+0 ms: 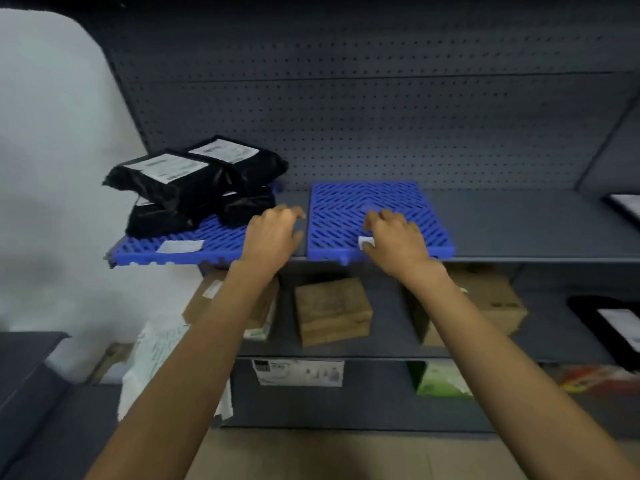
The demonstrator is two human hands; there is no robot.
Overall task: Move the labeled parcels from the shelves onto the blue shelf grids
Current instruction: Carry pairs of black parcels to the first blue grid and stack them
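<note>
Two blue shelf grids lie side by side on the grey top shelf. The left grid (194, 249) carries several black labeled parcels (194, 181) stacked at its back left and a white label at its front. The right grid (349, 206) bears no parcels. My left hand (273, 233) hovers over the gap between the grids, fingers curled and holding nothing. My right hand (394, 237) rests on the right grid's front edge, fingers curled over a small white tag (366, 242).
On the shelf below stand brown cardboard boxes (332, 311) and, at the far right, a black labeled parcel (613, 323). Another black parcel (623, 204) shows at the top shelf's right edge. White bags hang at lower left. A pegboard backs the shelves.
</note>
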